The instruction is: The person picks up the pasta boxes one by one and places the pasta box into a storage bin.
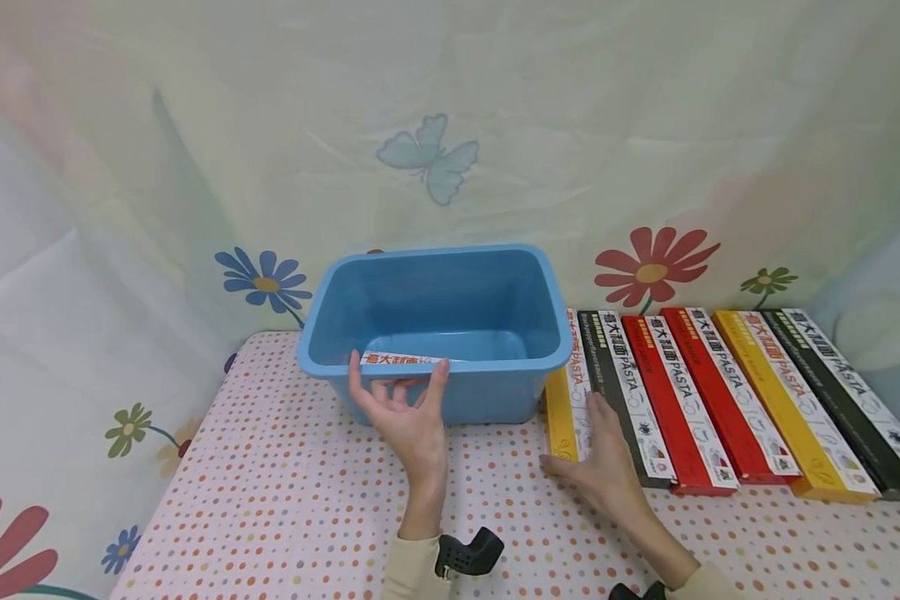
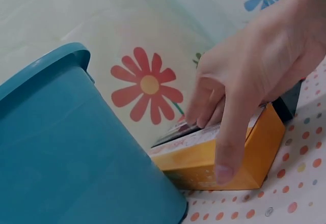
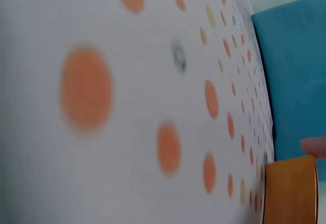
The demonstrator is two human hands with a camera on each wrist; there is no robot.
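In the head view my left hand (image 1: 405, 425) holds the front rim of a blue plastic bin (image 1: 435, 400). Its outer fingers reach up over the rim, and the middle ones bend at it. Behind that rim, inside the bin, the white printed face of a pasta box (image 1: 401, 358) shows; the rest is hidden. My right hand (image 1: 603, 458) grips a yellow pasta box (image 1: 561, 425) beside the bin. In the left wrist view its thumb presses the box's yellow side (image 2: 204, 155), with the fingers across the top. A fingertip (image 3: 313, 146) appears in the right wrist view.
Right of the yellow box lie a black box (image 1: 622, 383), red boxes (image 1: 678, 408), another yellow box (image 1: 795, 408) and a black one (image 1: 847, 400), roughly side by side. They rest on a dotted tablecloth (image 1: 285, 483). A flowered curtain (image 1: 532, 167) hangs behind.
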